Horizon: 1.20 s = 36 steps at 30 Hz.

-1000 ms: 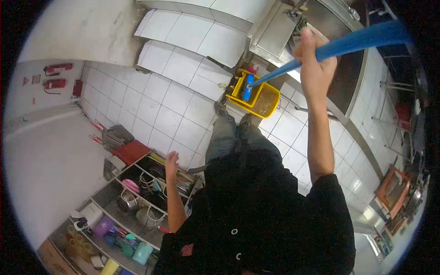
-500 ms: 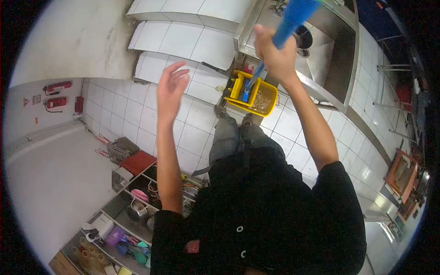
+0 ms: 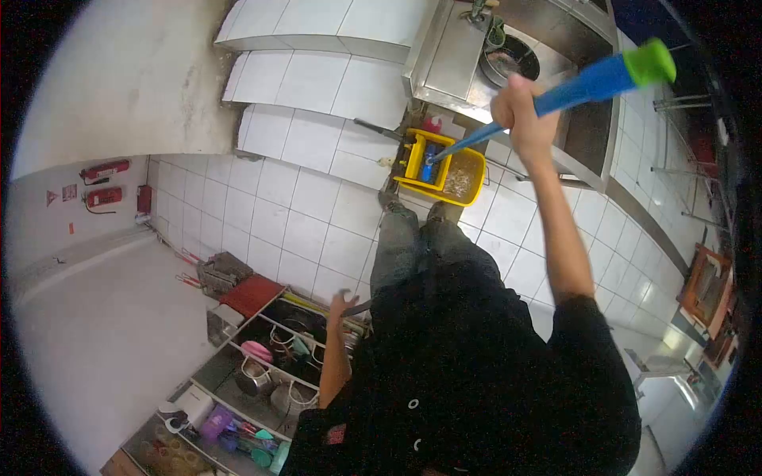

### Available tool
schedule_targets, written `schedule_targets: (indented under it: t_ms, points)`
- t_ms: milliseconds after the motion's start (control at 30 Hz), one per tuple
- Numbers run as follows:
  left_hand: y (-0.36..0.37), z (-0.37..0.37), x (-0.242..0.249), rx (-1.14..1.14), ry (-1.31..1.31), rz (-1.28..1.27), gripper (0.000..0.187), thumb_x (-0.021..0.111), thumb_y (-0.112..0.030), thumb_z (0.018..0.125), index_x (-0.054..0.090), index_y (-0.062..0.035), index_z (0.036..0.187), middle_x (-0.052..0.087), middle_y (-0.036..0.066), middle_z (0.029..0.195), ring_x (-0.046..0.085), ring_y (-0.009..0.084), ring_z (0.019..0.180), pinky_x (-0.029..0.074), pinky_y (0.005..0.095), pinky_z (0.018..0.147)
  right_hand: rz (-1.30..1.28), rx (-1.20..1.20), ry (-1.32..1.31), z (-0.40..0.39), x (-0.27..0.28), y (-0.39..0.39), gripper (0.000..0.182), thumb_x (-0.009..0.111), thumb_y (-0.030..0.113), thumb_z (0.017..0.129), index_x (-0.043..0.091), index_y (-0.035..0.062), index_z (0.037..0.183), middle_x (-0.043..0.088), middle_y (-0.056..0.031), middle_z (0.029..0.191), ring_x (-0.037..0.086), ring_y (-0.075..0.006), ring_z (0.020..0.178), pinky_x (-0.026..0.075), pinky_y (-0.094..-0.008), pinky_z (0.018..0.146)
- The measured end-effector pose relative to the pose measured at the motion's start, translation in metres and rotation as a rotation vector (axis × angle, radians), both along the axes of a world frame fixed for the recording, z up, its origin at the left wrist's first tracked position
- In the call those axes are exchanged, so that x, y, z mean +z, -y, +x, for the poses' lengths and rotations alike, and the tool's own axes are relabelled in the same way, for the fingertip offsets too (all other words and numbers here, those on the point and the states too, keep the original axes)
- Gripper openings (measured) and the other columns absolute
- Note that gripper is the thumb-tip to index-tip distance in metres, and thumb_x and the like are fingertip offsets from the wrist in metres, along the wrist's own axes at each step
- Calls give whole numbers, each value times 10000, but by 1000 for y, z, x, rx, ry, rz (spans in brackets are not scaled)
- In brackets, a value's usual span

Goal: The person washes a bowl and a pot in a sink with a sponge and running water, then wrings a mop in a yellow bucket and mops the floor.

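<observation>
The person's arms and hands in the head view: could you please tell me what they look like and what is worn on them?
The left hand and right hand are bare, with no glove, watch or bracelet showing. The right sleeve is black and short, ending near the elbow, part of a black top. Any ring would be too small to make out.

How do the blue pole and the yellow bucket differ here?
The pole is blue with a green end; the bucket is yellow. The pole is slender and slanted; the bucket is broad and upright. The right hand grips the pole; no hand touches the bucket. Both are brightly coloured.
</observation>
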<state>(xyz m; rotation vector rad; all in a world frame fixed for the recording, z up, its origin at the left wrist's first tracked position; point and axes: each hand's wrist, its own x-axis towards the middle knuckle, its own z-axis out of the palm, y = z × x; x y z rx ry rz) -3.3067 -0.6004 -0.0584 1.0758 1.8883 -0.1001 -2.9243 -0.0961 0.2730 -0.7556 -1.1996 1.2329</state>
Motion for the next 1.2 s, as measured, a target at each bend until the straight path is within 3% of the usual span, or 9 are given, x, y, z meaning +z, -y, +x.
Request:
schedule_targets:
  t_ms: [133,233,567,667,800,900,1033,1133,1200]
  points:
    - [19,34,72,710,367,-528,441,603,-262,877,492,-10,1222,524,127,1211,501,275,1110,442,326,871,-27,-29,75,-9,89,6,381,501,244,942,392,120,598,307,52,491,293,-62,423,210,-249,419]
    - [35,27,67,642,344,-394,433,612,-254,868,502,3,1199,537,139,1179,516,269,1076,446,331,858,-21,-110,-10,-8,-6,21,356,583,228,898,484,104,579,403,64,517,356,-40,443,264,-219,416]
    - [-92,-62,38,309,131,338,421,636,-239,841,528,40,1137,573,175,1083,544,260,1004,434,353,854,-24,-121,154,-25,6,38,288,550,208,911,513,68,662,442,37,538,375,-46,467,256,-218,429]
    - [-109,-86,56,440,166,369,422,624,-243,839,531,34,1145,569,179,1077,518,278,1052,397,369,917,-97,-171,62,-44,95,58,267,538,178,912,517,70,669,427,45,512,382,-35,474,257,-206,435]
    - [-82,-146,66,488,174,289,353,599,-190,837,547,12,1122,574,168,1058,537,253,997,425,359,871,3,-206,189,-40,-28,53,229,544,180,913,531,69,713,449,35,531,381,-63,431,266,-222,411]
    - [-68,-157,78,533,179,40,292,541,-144,859,543,-5,1115,576,131,1042,548,214,936,452,349,806,61,-108,110,-57,62,34,243,540,186,917,534,68,704,445,28,527,376,-81,416,277,-230,413]
    - [-11,-202,30,585,211,56,265,497,-124,882,546,-2,1112,576,136,1059,556,273,961,441,364,827,108,-481,211,-65,-8,50,376,559,312,903,463,123,593,339,49,474,273,-73,405,222,-234,432]
    - [5,-204,13,519,216,61,310,544,-166,865,535,2,1126,554,132,1088,551,279,976,426,372,859,-10,-388,543,-60,23,31,280,534,245,916,533,94,681,445,47,550,388,-54,450,284,-216,443]
    - [-15,-197,31,423,248,90,376,591,-222,844,521,1,1139,536,127,1097,544,268,978,415,372,879,36,-58,155,-50,74,32,300,519,253,929,530,102,670,438,49,522,378,-54,441,271,-222,433]
